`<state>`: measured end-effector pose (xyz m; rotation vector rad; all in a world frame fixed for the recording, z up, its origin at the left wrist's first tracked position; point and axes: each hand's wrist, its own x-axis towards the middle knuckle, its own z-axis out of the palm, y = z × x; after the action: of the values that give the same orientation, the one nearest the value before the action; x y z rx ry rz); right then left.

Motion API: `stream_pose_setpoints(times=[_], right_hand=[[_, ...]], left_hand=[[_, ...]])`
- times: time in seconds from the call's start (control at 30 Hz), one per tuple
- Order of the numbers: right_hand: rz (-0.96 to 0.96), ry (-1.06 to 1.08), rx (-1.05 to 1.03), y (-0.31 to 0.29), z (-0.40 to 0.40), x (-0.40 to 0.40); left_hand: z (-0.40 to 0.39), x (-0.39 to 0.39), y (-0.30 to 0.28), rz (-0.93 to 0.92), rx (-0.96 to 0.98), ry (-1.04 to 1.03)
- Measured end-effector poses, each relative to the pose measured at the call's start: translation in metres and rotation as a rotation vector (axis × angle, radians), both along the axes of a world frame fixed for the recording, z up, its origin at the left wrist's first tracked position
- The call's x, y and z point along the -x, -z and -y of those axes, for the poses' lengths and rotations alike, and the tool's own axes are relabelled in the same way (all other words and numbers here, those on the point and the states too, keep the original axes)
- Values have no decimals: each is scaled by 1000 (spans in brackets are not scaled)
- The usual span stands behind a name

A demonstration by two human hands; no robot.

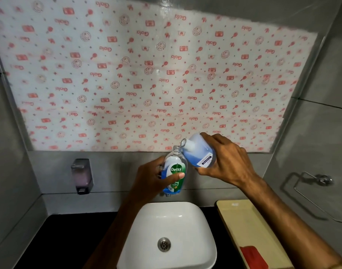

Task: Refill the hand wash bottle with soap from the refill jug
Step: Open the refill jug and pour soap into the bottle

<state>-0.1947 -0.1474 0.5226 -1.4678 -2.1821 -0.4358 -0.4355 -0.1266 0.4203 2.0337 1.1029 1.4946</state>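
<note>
Tilting refill jug (200,152) gripped in right hand (227,158), left hand (156,178) clasping upright hand wash bottle (175,171).

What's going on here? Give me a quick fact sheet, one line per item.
place: above a white basin on a dark counter
left hand: holds the hand wash bottle upright, cap off
right hand: tips the refill jug toward the bottle's open neck
liquid: blue, in both containers; no stream discernible
bottle fill: partly full
wall: patterned sheet; soap dispenser at left; towel holder at right
counter right: beige tray with a red item
</note>
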Motion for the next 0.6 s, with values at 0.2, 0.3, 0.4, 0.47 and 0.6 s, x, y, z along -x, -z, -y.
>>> stream_pose_setpoints(times=[0.2,0.3,0.4,0.47,0.6], right_hand=[[34,5,7,-3,-2,3],[54,7,14,-3,-2,5],[76,11,18,-5,-1,5],[88,16,15,-6,0,5],[134,32,13,-10,2,6]], left_hand=[[-2,2,4,-14,-3,-20],[-2,3,6,-13,0,-24],[-1,4,6,-12,6,-20],[-1,4,7,-8,6,-17],[-1,3,10,-10,-3,-18]])
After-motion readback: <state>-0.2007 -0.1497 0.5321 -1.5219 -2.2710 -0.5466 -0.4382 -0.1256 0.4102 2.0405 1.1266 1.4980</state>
